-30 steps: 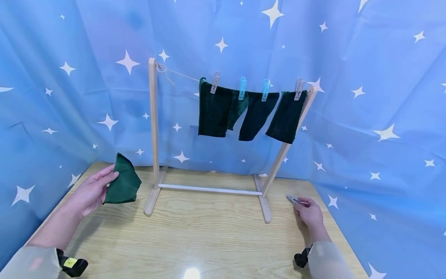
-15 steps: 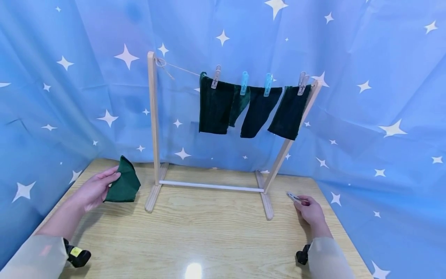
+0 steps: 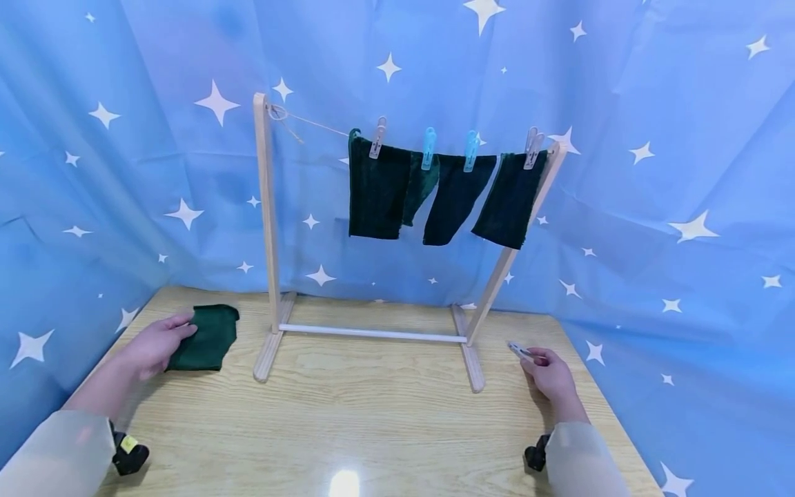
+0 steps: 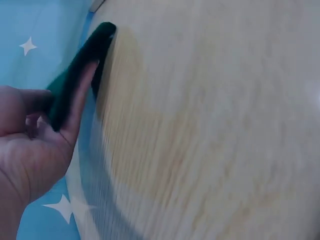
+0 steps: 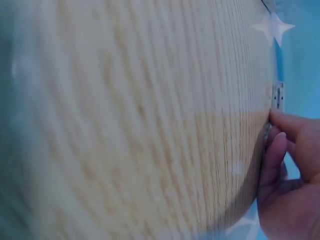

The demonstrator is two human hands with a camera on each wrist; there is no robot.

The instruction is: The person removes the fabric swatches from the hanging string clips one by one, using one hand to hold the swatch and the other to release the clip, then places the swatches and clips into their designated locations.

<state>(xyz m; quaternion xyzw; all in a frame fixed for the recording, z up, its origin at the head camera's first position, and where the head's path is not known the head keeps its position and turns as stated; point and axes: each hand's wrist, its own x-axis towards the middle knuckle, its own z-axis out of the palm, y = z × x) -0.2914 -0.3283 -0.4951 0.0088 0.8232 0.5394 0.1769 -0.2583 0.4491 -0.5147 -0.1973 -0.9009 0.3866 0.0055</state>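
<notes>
My left hand [image 3: 154, 346] pinches a dark green piece of cloth [image 3: 210, 337] by its left side, low over the table's left part. In the left wrist view, thumb and fingers clasp the cloth [image 4: 82, 75], which is seen edge-on. Whether it touches the tabletop is unclear. At the right, my right hand [image 3: 551, 379] holds a pale clothespin [image 3: 517, 350] between thumb and fingers, close to the table. Only the tip of that clothespin [image 5: 278, 95] shows past the fingers in the right wrist view.
A wooden drying rack [image 3: 266, 221] stands at the table's back, with a white crossbar [image 3: 373, 334]. On its string hang several dark green cloths [image 3: 375, 197], held by grey and blue clothespins [image 3: 429, 148]. A blue star-printed curtain [image 3: 658, 159] surrounds the table [image 3: 373, 414].
My left hand has lowered and shifted slightly left, and the cloth in it has tipped flatter toward the table. My right hand keeps the clothespin in nearly the same place.
</notes>
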